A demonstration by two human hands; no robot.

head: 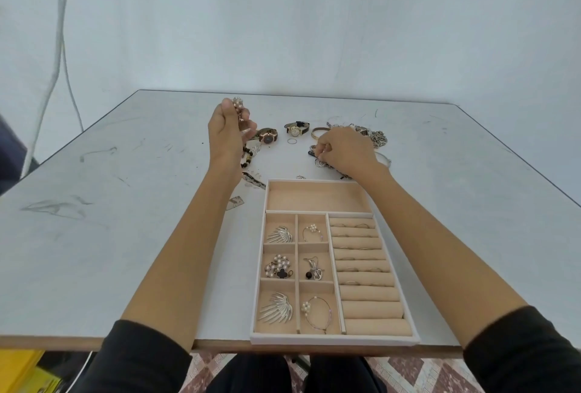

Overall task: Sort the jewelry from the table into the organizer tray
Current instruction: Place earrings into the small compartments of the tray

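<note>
Grey counter with a plain white wall behind it is where the sorting goes on. Most of the loose jewelry lies in a heap at the far side, past the organizer tray. That tray sits at the near edge, so it is easy to reach.

The left hand is up off the counter and grips a pearl piece, likely so the person can look at it and pick a box. The right hand is down on the heap with its fingers curled in. I cannot tell if it has hold of anything.

Six small boxes hold pearl and silver things, and thin rings sit in the soft rolls. The long box at the far end has nothing in it. A brown watch and a gold watch lie between the hands, and I think they belong in that box.
</note>
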